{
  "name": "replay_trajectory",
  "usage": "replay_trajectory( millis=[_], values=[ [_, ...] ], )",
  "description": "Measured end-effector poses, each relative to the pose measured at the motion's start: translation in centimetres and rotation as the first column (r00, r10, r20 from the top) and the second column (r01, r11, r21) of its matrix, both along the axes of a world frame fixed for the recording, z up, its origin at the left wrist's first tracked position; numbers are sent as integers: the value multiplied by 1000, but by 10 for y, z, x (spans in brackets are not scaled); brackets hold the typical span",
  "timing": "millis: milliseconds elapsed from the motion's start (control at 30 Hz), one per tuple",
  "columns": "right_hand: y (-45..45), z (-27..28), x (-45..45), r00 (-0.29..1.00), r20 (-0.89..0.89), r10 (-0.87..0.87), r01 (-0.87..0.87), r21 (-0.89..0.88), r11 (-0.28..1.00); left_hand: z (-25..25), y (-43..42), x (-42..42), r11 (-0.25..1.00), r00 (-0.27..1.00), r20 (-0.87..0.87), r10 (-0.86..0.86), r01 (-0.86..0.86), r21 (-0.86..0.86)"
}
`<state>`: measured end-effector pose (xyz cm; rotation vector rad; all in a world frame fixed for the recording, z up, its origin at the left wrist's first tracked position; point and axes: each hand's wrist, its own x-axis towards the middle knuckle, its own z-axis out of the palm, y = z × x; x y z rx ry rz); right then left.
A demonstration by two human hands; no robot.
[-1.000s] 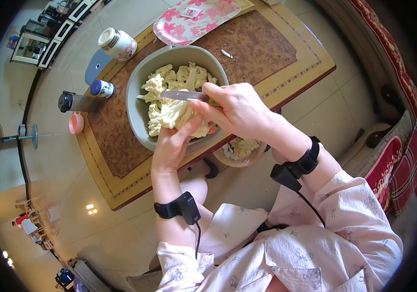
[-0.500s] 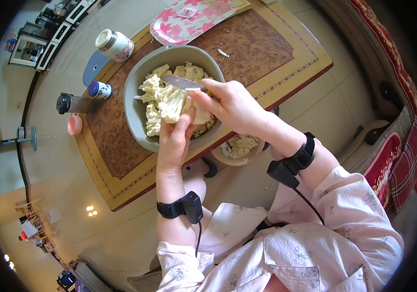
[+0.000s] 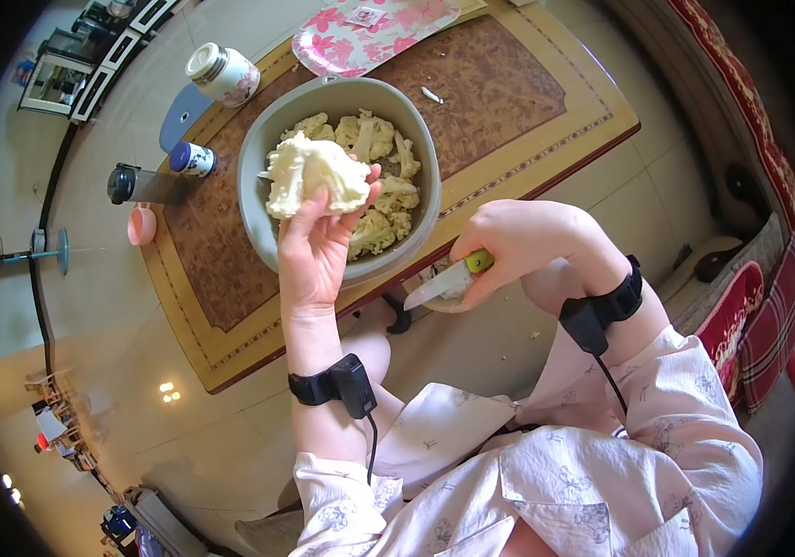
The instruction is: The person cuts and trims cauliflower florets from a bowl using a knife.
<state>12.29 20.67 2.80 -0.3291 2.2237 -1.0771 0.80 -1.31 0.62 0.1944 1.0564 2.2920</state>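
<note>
My left hand (image 3: pixel 321 243) is wrapped round a large pale piece of cauliflower (image 3: pixel 309 174), lifted over the grey basin (image 3: pixel 251 200). Several cut cauliflower florets (image 3: pixel 369 136) lie inside the basin, partly covered from view by the held piece. To the right, beyond the table's front edge, my right hand (image 3: pixel 509 243) grips a knife (image 3: pixel 440 285) by its green handle, with the blade pointing down to the left. Under the knife is a bowl (image 3: pixel 458 303), mostly hidden by my right hand and the blade.
On the wooden table (image 3: pixel 499 88) are a pink floral tray (image 3: pixel 332 46) and a small white scrap (image 3: pixel 432 96). A white jar (image 3: pixel 223 74), a blue-lidded jar (image 3: pixel 192 159), a dark-lidded bottle (image 3: pixel 142 185) and a pink cup (image 3: pixel 141 226) stand along its far left side.
My right hand has moved with the knife from the cauliflower down and right, past the table edge. My left hand has raised and turned the cauliflower piece, showing more florets in the basin.
</note>
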Motion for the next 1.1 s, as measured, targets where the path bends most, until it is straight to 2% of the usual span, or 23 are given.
replay_trajectory(
  millis=[67, 100, 133, 200, 267, 300, 333, 367, 400, 433, 467, 533, 600, 667, 700, 800, 900, 967, 1100],
  values=[
    [2, -7, 1, 984, -165, 69, -44, 151, 988, -4, -4, -4, 997, 997, 59, -40, 36, 67],
    [5, -10, 0, 984, -164, 68, -44, 150, 988, -9, -6, -7, 985, 993, 82, -87, 73, 158],
    [8, -13, -1, 985, -162, 51, -36, 94, 995, -13, -9, -9, 963, 986, 99, -134, 106, 249],
    [10, -7, -3, 986, -161, 35, -29, 37, 999, -15, -12, -7, 975, 983, 115, -143, 120, 186],
    [9, 15, -7, 996, -75, -52, 39, -166, 985, -13, -12, -5, 958, 969, 106, -223, 197, 210],
    [8, 15, -8, 982, -147, -115, 59, -337, 940, -9, -10, -1, 957, 968, 108, -225, 199, 209],
    [4, 13, -10, 983, -144, -118, 63, -337, 939, -2, -7, 4, 977, 979, 123, -164, 144, 155],
    [-3, 9, -13, 944, -37, -328, 271, -483, 833, 1, -5, 6, 991, 986, 133, -100, 87, 100],
    [-11, 5, -16, 858, 100, -504, 459, -590, 664, -1, -5, 6, 991, 986, 135, -102, 89, 101],
    [-21, -2, -18, 766, -17, -642, 505, -602, 618, -4, -6, 4, 978, 976, 115, -184, 170, 121],
    [-24, -2, -21, 765, -14, -644, 508, -602, 617, -5, -6, 3, 958, 960, 93, -265, 251, 140],
    [-27, -3, -26, 595, -497, -631, 495, -392, 775, -2, -4, 7, 970, 964, 132, -230, 215, 115],
    [-33, -6, -30, 547, -524, -653, 497, -424, 757, -3, -5, 6, 942, 939, 113, -324, 309, 131],
    [-37, -6, -31, 453, -659, -601, 470, -396, 789, -3, -4, 7, 951, 946, 105, -306, 300, 73],
    [-38, -7, -33, 453, -659, -600, 470, -396, 789, -1, -3, 8, 957, 952, 97, -289, 289, 14],
    [-41, -11, -34, 447, -646, -619, 461, -427, 778, 8, 3, 13, 970, 960, 142, -242, 241, 27],
    [-41, -11, -33, 464, -678, -570, 460, -366, 809, 0, -3, 7, 949, 939, 141, -315, 311, 45],
    [-41, -8, -32, 425, -755, -499, 443, -307, 842, 2, -2, 9, 959, 948, 152, -280, 283, -3],
    [-48, -10, -33, 412, -770, -488, 493, -262, 830, 0, -4, 9, 967, 963, 129, -236, 246, -64]
  ],
)
